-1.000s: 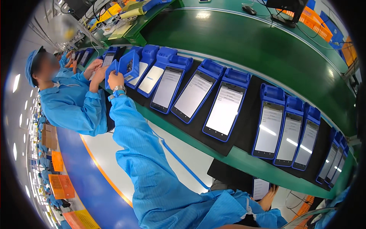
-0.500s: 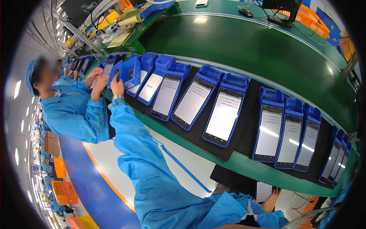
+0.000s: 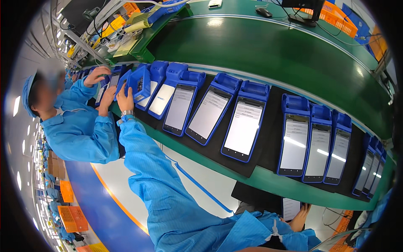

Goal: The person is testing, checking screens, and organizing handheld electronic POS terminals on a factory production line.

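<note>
Box (image 3: 142,93), blue, at ten o'clock; left grip (image 3: 123,101) at its side, cannot tell if holding or only touching; at half past four, right grip (image 3: 299,218) holding device (image 3: 290,208) with lit screen.

Here we have the blue bin (image 3: 145,91), smooth plastic with a soft sheen on its walls. Right of it, we're looking at terminals (image 3: 253,91) in satiny blue plastic, their glassy screens (image 3: 242,128) throwing back bright streaks. Also right of the bin, a black mat (image 3: 268,130), dead matt. Beyond the bin, we get the green bench (image 3: 268,50), smooth and glossy. Just below the bin, a watch (image 3: 127,113) of shiny metal; well below it, a sleeve (image 3: 168,189), creased, finely ribbed cloth.
</note>
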Motion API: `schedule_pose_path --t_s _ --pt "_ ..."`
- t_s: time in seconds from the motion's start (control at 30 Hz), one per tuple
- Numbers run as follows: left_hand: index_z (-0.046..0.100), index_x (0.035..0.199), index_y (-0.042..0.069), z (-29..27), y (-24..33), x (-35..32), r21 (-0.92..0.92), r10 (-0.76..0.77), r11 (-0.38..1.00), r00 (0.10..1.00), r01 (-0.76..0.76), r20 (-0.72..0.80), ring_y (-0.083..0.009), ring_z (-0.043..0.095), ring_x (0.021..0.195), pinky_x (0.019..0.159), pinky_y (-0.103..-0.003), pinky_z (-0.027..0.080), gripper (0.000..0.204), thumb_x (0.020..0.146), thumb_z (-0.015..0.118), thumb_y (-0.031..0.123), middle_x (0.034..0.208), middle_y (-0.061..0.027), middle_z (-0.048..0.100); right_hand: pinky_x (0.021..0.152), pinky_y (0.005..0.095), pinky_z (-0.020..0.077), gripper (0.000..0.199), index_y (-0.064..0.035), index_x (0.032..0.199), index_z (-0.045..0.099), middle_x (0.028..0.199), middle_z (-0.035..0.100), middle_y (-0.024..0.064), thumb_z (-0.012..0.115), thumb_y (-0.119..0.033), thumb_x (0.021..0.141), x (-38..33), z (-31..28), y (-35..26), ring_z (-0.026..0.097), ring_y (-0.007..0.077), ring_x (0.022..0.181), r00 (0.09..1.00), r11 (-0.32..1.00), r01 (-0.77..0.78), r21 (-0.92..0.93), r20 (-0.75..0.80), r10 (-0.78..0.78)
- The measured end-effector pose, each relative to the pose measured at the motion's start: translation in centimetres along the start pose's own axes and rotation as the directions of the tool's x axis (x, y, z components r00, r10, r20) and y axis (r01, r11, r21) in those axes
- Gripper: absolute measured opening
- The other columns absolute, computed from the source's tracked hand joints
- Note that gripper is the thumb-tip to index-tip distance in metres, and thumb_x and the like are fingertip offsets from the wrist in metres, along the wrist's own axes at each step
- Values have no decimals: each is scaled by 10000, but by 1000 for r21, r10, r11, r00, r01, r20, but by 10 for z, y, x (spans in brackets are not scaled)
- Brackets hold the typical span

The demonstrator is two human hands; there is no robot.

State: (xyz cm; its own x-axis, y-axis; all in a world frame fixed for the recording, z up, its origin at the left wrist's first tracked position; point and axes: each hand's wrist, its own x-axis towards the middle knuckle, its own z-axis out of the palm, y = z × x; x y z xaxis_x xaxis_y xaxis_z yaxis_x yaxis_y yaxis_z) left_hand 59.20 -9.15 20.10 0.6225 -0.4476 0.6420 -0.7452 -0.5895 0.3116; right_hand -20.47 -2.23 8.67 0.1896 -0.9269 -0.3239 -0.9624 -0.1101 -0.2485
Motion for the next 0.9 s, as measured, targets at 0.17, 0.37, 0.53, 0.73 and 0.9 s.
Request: schedule_pose_path --t_s 0.17,0.37,0.53,0.73,0.9 --pt "560 1118 101 -20 4 -16 31 67 997 994 -64 -84 -334 466 1060 917 -399 356 391 800 534 327 1120 -134 550 1022 491 201 1115 95 1268 180 1329 182 307 773 -437 488 -8 1 9 121 461 1269 1000 1000 19 -9 0 -19" --pt "565 997 -49 -48 57 -49 -175 235 930 889 -324 -393 -326 517 983 904 -393 368 280 729 541 28 1042 -186 563 1015 506 202 1057 123 1245 225 1268 263 324 738 -423 500 -13 0 9 191 492 1223 980 986 161 45 -123 -155" --pt "497 1005 -62 -94 161 -163 -334 134 881 854 -335 -503 -270 516 891 861 -386 404 285 776 617 58 1001 -174 520 1000 489 244 937 88 1230 307 1265 312 262 728 -348 515 4 1 -1 250 467 1197 979 984 166 71 -131 -155" --pt "518 945 -11 -89 192 -363 -510 176 846 984 -158 -13 -250 471 824 747 -348 380 189 778 564 65 890 -121 507 964 500 267 923 60 1231 328 1301 308 208 716 -343 498 0 -4 -9 199 443 1248 969 988 98 122 -240 -66" --pt "396 1246 7 -61 225 -464 -502 -35 506 599 701 800 -245 432 1110 943 -334 321 431 870 477 201 1232 -150 441 986 464 264 913 74 1196 330 1295 306 222 741 -295 468 -19 -9 3 189 437 1256 970 991 66 119 -240 -36"
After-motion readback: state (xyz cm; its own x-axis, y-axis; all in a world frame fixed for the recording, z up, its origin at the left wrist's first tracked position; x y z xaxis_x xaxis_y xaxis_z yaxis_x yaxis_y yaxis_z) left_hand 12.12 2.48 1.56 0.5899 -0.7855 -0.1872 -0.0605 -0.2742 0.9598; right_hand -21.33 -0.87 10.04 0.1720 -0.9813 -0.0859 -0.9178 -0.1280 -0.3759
